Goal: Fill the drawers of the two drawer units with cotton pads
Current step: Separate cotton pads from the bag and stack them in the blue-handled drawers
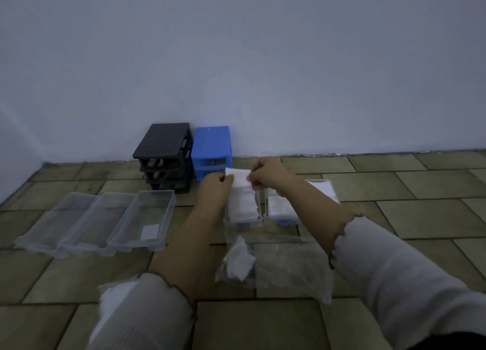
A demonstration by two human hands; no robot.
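My left hand [214, 189] and my right hand [265, 173] both pinch a white cotton pad [240, 178], holding it above a clear drawer with a blue handle [243, 222] that is stacked with pads. A second such drawer [282, 210], also holding pads, sits just to its right. The black drawer unit [164, 152] and the blue drawer unit [213, 149] stand against the wall with empty slots. Three clear drawers [100, 220] lie in a row on the left; the rightmost holds one pad [150, 231].
A clear plastic bag [276, 265] with a few pads inside lies on the tiled floor between my forearms. More white pads [324, 189] lie behind my right wrist. The wall runs along the back and left.
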